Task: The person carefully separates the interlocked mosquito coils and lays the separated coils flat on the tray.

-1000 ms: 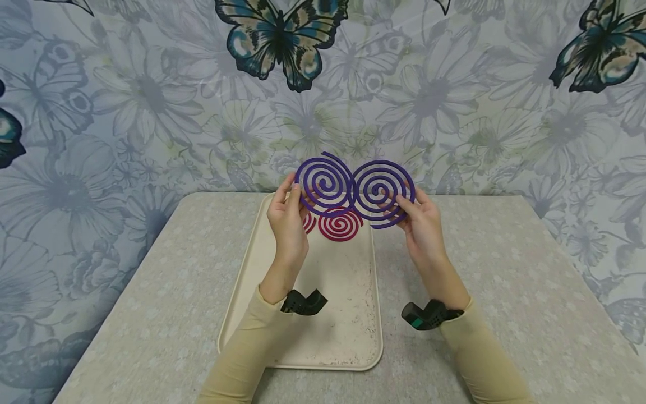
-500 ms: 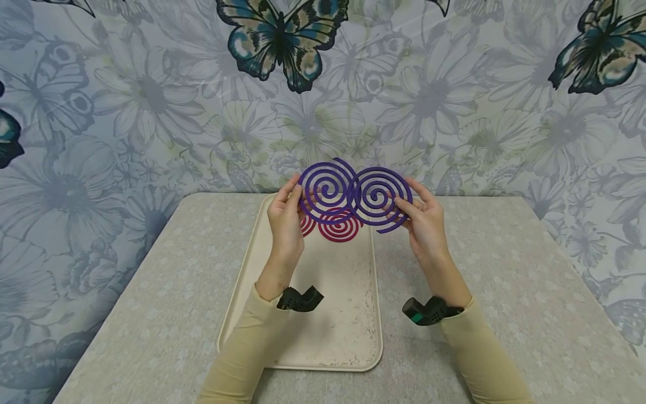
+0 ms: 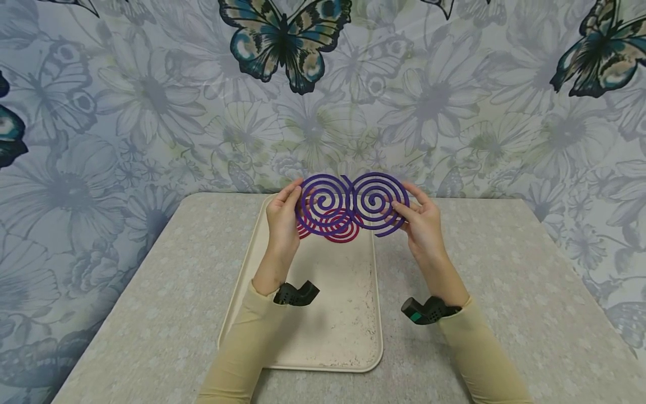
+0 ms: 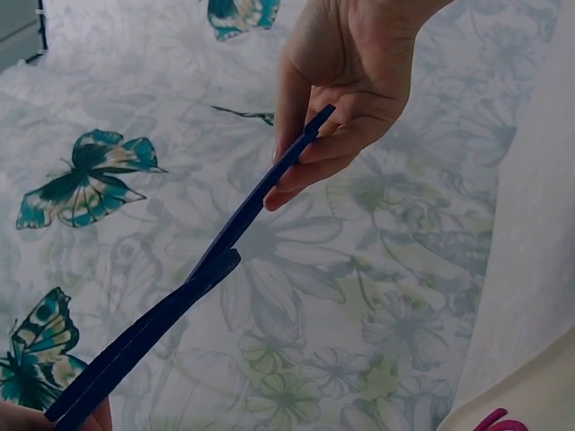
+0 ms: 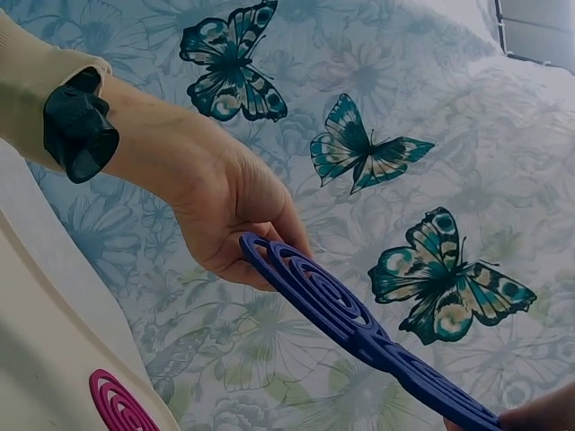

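In the head view my left hand (image 3: 282, 221) pinches the outer edge of a purple mosquito coil (image 3: 323, 200). My right hand (image 3: 424, 224) pinches a second purple mosquito coil (image 3: 375, 200) by its right side, thumb in front. The two flat spirals stand raised above the tray, side by side, their rims overlapping in the middle. In the left wrist view they appear nearly edge-on, with the right hand (image 4: 350, 99) at the upper end. The right wrist view shows the left hand (image 5: 225, 206) at one end; only fingertips of the right hand show at the bottom corner.
A cream tray (image 3: 328, 314) with a worn surface lies on the patterned table (image 3: 484, 264). Two red mosquito coils rest at its far end, one red coil (image 3: 341, 241) partly behind the purple ones. A floral, butterfly-printed wall (image 3: 429, 101) stands behind the table.
Both purple coils have come down, the left one more, so they now sit about level. Their overlap grew, then shrank. More of the red coils is covered in the head view.
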{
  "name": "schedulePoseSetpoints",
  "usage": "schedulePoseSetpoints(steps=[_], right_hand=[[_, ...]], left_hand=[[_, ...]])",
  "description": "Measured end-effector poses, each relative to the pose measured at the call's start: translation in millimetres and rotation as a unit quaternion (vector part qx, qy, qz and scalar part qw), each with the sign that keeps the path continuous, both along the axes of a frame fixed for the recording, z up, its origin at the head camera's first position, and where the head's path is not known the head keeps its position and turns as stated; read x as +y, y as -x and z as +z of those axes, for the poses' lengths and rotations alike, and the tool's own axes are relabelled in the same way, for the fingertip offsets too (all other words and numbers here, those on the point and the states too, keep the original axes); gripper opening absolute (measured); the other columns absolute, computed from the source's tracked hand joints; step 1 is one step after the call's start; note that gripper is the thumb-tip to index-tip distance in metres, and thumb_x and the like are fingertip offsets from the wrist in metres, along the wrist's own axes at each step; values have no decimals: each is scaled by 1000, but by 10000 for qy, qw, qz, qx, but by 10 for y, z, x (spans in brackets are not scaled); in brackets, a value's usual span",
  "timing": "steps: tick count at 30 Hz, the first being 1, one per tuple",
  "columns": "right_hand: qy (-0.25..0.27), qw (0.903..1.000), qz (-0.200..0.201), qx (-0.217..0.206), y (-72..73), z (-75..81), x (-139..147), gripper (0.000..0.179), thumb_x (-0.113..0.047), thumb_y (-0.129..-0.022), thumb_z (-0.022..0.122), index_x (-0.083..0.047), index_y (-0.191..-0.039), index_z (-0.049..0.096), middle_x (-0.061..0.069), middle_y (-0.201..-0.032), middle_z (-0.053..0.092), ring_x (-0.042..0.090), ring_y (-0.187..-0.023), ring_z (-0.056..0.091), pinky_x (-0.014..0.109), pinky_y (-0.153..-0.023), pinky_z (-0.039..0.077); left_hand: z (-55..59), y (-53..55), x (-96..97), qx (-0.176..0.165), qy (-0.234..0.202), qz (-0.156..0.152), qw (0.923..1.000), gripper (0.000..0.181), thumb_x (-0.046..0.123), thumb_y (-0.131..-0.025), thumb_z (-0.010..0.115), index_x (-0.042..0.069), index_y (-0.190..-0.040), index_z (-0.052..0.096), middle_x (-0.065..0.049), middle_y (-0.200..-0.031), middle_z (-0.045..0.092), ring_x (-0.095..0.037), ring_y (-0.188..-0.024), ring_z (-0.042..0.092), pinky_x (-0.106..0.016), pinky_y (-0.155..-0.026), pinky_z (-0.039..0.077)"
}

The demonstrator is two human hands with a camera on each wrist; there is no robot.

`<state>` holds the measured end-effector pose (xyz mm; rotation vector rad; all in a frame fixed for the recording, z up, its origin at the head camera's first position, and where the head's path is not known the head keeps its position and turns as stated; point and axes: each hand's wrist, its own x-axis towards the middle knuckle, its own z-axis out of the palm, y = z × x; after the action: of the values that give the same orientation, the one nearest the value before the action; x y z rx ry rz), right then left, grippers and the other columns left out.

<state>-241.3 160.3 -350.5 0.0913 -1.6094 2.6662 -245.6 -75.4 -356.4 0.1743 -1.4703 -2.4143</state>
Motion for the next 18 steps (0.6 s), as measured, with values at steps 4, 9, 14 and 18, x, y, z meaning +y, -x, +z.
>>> schedulePoseSetpoints(steps=[4,9,14,18], right_hand=[[-12,10000,-5,-40,5,-4,9,40,9,-92,50,-5,-129,45,0,-76,74,10,-62,70,20,-55,56],[-133,9996,-13,-245,38,-17,22,38,7,-92,52,-5,-127,46,-1,-76,74,9,-64,70,18,-57,56],[-322,9983,-14,-486,95,-74,-3,39,6,-92,52,-5,-129,45,-2,-76,74,8,-63,69,18,-58,56],[-477,9968,12,-635,146,-159,-49,40,6,-92,53,-4,-130,44,-4,-74,73,7,-62,68,18,-58,55]], left_hand=[[-22,50,-78,-243,329,-338,9986,33,12,-99,49,-3,-127,58,-5,-118,62,0,-84,63,-10,-72,52],[-87,175,-257,-743,1284,-1026,9836,35,14,-101,42,2,-133,54,-12,-136,53,-1,-86,59,-11,-71,50],[-195,281,-491,-996,2322,-1680,9528,37,16,-102,39,4,-135,52,-17,-132,55,0,-87,61,-15,-74,52],[-336,333,-617,-1119,2826,-2061,9301,38,13,-102,37,4,-136,51,-17,-127,58,0,-81,63,-19,-75,53]])
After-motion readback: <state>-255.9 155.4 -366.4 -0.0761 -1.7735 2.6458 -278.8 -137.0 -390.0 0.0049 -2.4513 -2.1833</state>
